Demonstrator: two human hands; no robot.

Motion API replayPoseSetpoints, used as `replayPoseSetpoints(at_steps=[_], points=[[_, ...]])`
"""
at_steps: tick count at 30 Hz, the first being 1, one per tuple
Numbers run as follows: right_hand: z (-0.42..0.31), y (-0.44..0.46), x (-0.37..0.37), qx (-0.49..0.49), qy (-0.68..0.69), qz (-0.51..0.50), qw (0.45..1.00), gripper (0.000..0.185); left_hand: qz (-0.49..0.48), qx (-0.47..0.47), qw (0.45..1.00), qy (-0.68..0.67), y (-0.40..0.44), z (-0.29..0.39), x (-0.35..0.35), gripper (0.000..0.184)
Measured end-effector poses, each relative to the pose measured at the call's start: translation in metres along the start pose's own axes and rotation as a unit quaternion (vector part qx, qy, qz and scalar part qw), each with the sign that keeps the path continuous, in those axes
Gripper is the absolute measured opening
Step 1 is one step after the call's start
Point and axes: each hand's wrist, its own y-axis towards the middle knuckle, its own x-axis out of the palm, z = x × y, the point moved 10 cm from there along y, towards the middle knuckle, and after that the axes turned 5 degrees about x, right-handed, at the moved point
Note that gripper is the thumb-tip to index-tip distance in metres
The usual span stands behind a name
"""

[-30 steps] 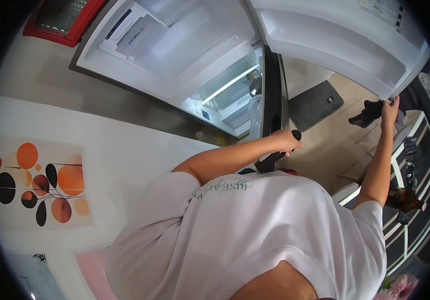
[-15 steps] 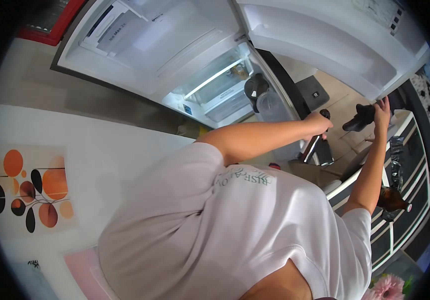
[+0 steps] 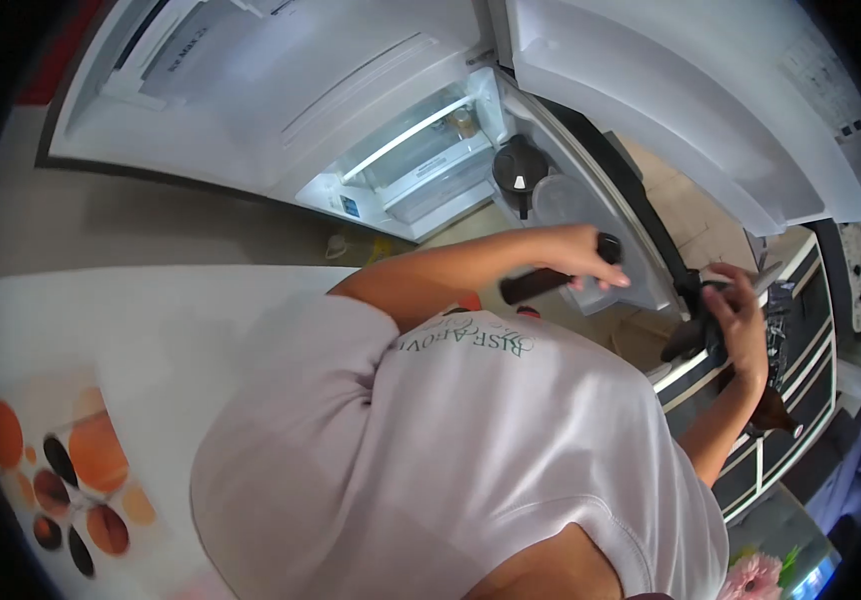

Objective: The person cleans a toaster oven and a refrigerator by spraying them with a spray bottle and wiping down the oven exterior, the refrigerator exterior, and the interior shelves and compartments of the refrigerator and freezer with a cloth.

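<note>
My left hand [image 3: 573, 254] is closed round a dark, rod-like object [image 3: 539, 285], whose rounded black end shows above the fingers. It is in front of the open lower fridge door [image 3: 619, 215]. My right hand [image 3: 739, 325] is at the right, beside that door's outer edge, with bent fingers round a dark, soft-looking item [image 3: 689, 342]; its exact shape is blurred. Behind my left hand, a black-lidded jug [image 3: 521, 170] and a clear round container [image 3: 556, 200] sit in the lower door. The upper fridge door [image 3: 651, 95] also stands open.
The lit lower compartment [image 3: 421, 165] has glass shelves and a drawer. At the right, a black-and-white striped surface [image 3: 791, 400] bears a brown bottle [image 3: 775, 412]. Pink flowers [image 3: 754, 577] are at the bottom right, and a white wall [image 3: 151, 340] is at the left.
My right hand has come down and away from the upper door's edge with the dark item. My left hand first moved right, then back left, still holding its object. The lower door now shows more of its inside.
</note>
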Motion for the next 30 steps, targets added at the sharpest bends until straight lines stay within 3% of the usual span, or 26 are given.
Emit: replayPoseSetpoints(at_steps=[1,2,4,7,10,12,15,18,20,22,23,27,30], points=[[0.005,0.001,0.03,0.034,0.044,-0.068,0.996,0.044,0.038,0.016,0.999,0.009,-0.015,-0.016,-0.023,0.035],[-0.001,0.004,0.054,0.053,0.003,-0.081,0.995,0.057,0.075,0.034,0.996,0.019,-0.031,-0.027,-0.047,0.034],[0.035,0.032,0.087,0.09,-0.142,-0.029,0.985,0.066,0.157,0.013,0.987,0.039,-0.066,-0.048,-0.091,0.031],[0.045,0.058,0.094,0.063,-0.212,0.159,0.962,0.073,0.286,0.042,0.946,0.146,-0.105,-0.092,-0.156,0.03],[-0.01,0.067,0.116,0.053,-0.225,0.099,0.968,0.062,0.355,-0.057,0.932,0.055,-0.138,-0.162,-0.205,0.029],[-0.037,0.074,0.166,0.095,-0.041,-0.049,0.993,0.057,0.401,-0.048,0.914,-0.036,-0.152,-0.207,-0.232,0.029],[-0.07,0.092,0.251,0.109,0.206,-0.22,0.947,0.059,0.472,-0.067,0.874,-0.094,-0.17,-0.261,-0.274,0.024],[-0.073,0.118,0.346,0.13,0.343,-0.361,0.858,0.071,0.542,-0.018,0.832,-0.118,-0.188,-0.314,-0.322,0.023],[-0.067,0.148,0.405,0.102,0.349,-0.385,0.848,0.062,0.587,-0.027,0.804,-0.089,-0.206,-0.347,-0.35,0.026],[-0.037,0.197,0.459,0.066,0.286,-0.316,0.902,0.051,0.595,-0.057,0.795,-0.107,-0.215,-0.383,-0.366,0.026],[-0.029,0.222,0.482,0.043,0.256,-0.276,0.925,0.046,0.605,-0.028,0.787,-0.119,-0.217,-0.396,-0.375,0.022],[-0.044,0.268,0.539,-0.097,0.176,-0.161,0.966,0.021,0.626,0.005,0.767,-0.14,-0.226,-0.425,-0.394,0.015],[-0.071,0.27,0.549,-0.315,0.082,0.023,0.945,0.023,0.618,0.07,0.769,-0.148,-0.232,-0.455,-0.409,0.018]])
